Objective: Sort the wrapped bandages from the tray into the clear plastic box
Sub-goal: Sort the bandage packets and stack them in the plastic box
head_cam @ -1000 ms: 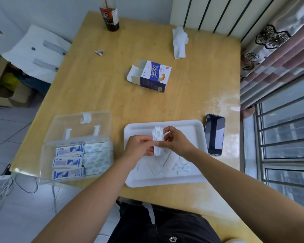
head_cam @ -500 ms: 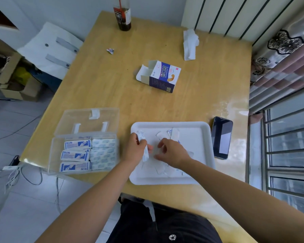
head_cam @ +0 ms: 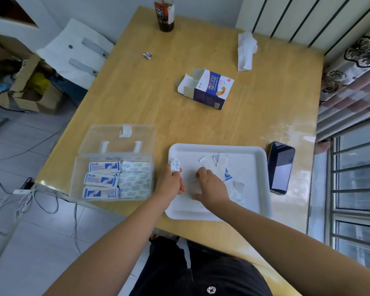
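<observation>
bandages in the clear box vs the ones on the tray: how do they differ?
The boxed bandages lie in neat side-by-side stacks in the clear box; the tray bandages lie loose on the tray, overlapping at mixed angles. No hand touches the boxed bandages; the right hand touches the tray bandages. Both have white wrappers with blue print.

Text on open white-and-navy cardboard carton [head_cam: 209,90]: large blue Chinese characters, Latin line beneath, roughly "CHUANGK…TIE". On blue-and-white wrapped bandages [head_cam: 104,167] in clear plastic box [head_cam: 75,180]: small Chinese characters, illegible. Label on dark glass bottle [head_cam: 164,20]: unreadable.
</observation>
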